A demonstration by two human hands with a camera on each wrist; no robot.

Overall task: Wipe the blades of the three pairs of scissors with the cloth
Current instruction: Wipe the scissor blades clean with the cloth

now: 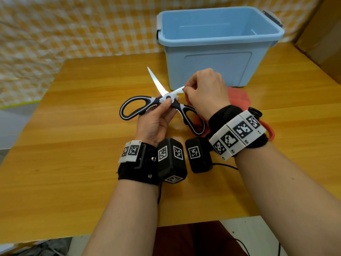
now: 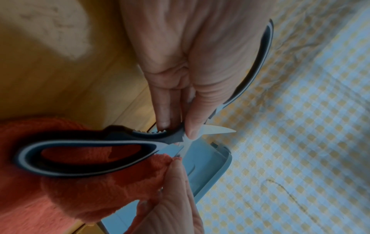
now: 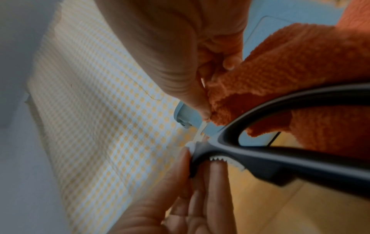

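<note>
An empty blue bin (image 1: pixel 217 58) stands on the wooden table (image 1: pixel 83 145), checkered cloth backdrop (image 1: pixel 55 24) behind.

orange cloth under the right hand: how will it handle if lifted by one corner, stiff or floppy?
Likely floppy: the orange cloth folds and bunches where the right hand pinches it against a blade of the scissors. Probably light, since it drapes from that pinch without visible strain. Its fuzzy nap suggests good grip, though it may snag on the handle's teeth.

Wooden table (image 1: pixel 83 145) (blue bin (image 1: pixel 212 58), cloth (image 1: pixel 239 97))
</note>
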